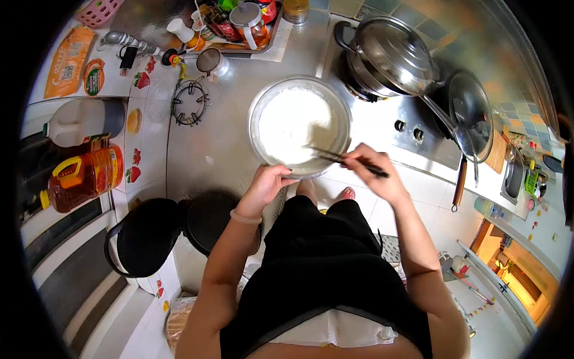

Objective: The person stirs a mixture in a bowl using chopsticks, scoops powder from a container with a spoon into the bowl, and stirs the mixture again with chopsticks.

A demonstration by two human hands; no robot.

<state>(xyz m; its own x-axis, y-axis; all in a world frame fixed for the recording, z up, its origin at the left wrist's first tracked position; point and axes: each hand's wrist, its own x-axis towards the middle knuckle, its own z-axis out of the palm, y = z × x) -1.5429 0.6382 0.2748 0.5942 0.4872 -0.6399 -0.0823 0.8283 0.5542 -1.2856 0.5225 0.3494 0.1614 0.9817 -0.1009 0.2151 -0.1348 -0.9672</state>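
Observation:
A wide metal basin [258,133] stands at the counter's front edge, with a bright white content [296,116] inside; glare hides whether it is flour or batter. My left hand [267,186] grips the near rim of the basin, thumb on top. Dark chopsticks [326,154] are pinched in my right hand [376,172], just beyond the basin's right rim. Their tips reach down into the white content and look slightly blurred.
Right of the basin, a lidded steel pot [391,54] sits on the gas stove [418,128], beside a wok with a glass lid [470,110]. A metal cup [212,61] and a burner grate [190,102] lie left. Behind is a tray of bottles [278,36]. An open black electric pan [206,221] stands lower left.

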